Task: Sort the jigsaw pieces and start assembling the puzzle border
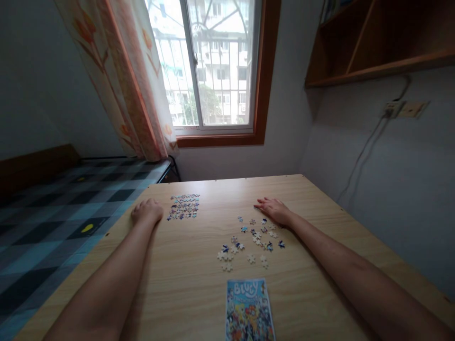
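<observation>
My left hand (147,211) rests on the table near its left edge, fingers curled under in a loose fist, with nothing seen in it. Just right of it lie rows of joined or closely set jigsaw puzzle pieces (184,207). My right hand (273,209) lies palm down with its fingers stretched to the left; a fingertip touches or almost covers a small puzzle piece (256,207). Below that hand, loose puzzle pieces (256,238) are scattered, some picture side up and others showing a pale back. A "Bluey" picture sheet or box (249,310) lies nearest to me.
The wooden table (188,293) stands before a window (218,71) with a curtain (135,94). A bed with a checked cover (103,189) is on the left. On the right wall are a shelf (355,76) and a socket with a cord (394,109).
</observation>
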The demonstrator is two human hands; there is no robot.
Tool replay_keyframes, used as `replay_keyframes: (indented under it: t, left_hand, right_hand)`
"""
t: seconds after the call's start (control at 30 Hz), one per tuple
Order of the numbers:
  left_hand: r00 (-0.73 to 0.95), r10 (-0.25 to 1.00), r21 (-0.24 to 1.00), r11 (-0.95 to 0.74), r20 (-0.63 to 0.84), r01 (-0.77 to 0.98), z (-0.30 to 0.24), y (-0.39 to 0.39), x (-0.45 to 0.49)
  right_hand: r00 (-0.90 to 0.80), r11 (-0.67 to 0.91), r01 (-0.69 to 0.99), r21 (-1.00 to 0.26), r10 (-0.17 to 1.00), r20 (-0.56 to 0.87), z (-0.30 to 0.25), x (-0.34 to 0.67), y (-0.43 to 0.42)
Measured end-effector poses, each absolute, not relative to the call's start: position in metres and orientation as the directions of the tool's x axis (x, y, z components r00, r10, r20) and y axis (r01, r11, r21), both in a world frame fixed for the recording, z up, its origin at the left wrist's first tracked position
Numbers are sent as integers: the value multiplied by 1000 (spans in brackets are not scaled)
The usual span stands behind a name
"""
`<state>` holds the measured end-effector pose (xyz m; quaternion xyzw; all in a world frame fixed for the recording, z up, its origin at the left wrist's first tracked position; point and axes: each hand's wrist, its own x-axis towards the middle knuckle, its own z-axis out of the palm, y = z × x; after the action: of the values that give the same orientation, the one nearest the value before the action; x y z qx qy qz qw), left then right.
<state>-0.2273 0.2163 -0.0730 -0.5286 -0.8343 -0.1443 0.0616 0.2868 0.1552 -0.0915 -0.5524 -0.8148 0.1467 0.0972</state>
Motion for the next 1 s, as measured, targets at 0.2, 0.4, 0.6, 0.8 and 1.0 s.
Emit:
replay_keyframes:
  t: [0.2,0.4,0.6,0.8,1.0]
  left_hand:
    - [-440,849,204,394,294,896,-74,205,-225]
    - [-454,846,203,410,280,889,-76,206,-228]
    - [-451,839,212,402,305,891,-75,202,-227]
    - [-457,837,214,407,302,888,-73,201,-224]
    - [-456,842,212,409,287,888,-72,200,-224]
  right_hand:
    - [-218,209,953,-219,976,-18,-98,269,192]
    - [-104,98,972,-214,994,-20,-102,262,228]
    - [-23,16,967,-256,999,-26,-103,264,248]
    - [-53,56,960,-273,998,19,-105,269,245]
    - [-44,61,963,-264,997,68,-106,272,242]
